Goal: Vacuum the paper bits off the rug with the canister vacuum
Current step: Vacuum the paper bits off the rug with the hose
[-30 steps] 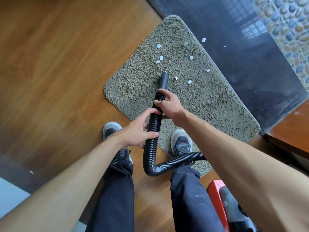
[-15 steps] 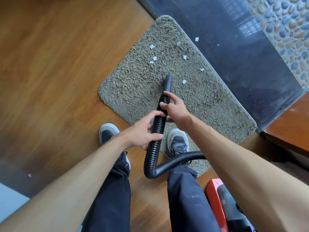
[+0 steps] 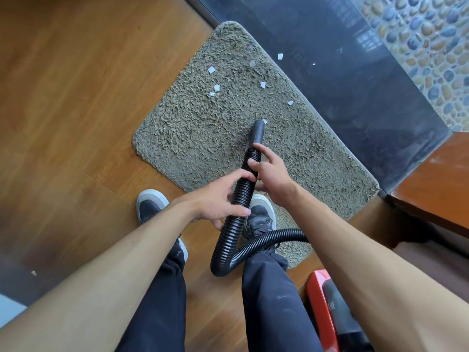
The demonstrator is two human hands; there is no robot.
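A shaggy grey-green rug (image 3: 198, 133) lies on the wood floor. Several white paper bits (image 3: 262, 84) are scattered over its far half. A black ribbed vacuum hose (image 3: 238, 199) ends in a smooth nozzle (image 3: 258, 130) whose tip touches one paper bit (image 3: 264, 121). My left hand (image 3: 218, 201) grips the hose lower down. My right hand (image 3: 269, 168) holds it just behind the nozzle, with the index finger stretched along it. The red and black canister vacuum (image 3: 327, 311) sits at the lower right, partly behind my right arm.
My two feet in grey shoes (image 3: 149, 204) stand at the rug's near edge, the right one on the rug. A dark glossy sill (image 3: 355, 80) with two paper bits borders the rug's far side. Pebble paving (image 3: 426, 39) lies beyond. A wooden ledge (image 3: 436, 179) is at right.
The nozzle has moved to the right and forward across the rug onto another paper bit. One bit near the nozzle's earlier spot is gone. Both hands followed, still holding the hose.
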